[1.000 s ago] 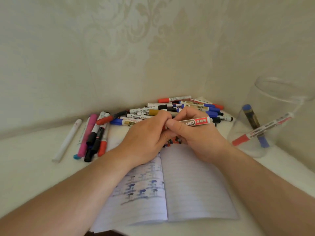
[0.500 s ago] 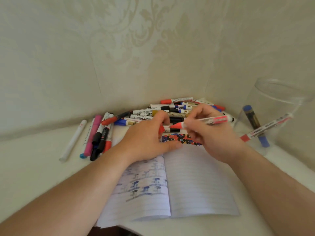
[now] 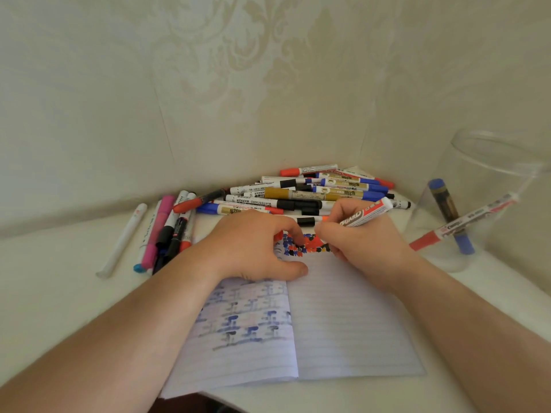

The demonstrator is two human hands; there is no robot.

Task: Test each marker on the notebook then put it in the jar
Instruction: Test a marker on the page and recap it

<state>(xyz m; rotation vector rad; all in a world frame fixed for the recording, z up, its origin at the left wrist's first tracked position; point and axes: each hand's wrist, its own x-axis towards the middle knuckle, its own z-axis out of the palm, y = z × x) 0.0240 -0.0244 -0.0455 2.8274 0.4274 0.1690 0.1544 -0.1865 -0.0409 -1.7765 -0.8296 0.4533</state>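
Uncapped a moment before, the red marker (image 3: 365, 215) had dropped tip-down onto the notebook (image 3: 351, 320); the right hand (image 3: 362, 242) gripped it, testing underway, while the left hand (image 3: 253, 245) pressed the page, seemingly hiding the cap.

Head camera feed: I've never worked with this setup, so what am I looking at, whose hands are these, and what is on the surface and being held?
There is no machine here. A person wears one wide-angle camera on the head, looking forward and down at their own bare arms. The right hand grips a red whiteboard marker, its tip down at the colourful test marks on the open notebook. The left hand rests on the notebook and holds what looks like the red cap. Behind lies a pile of markers, more to the left. The clear jar at right already holds a red and a blue one.
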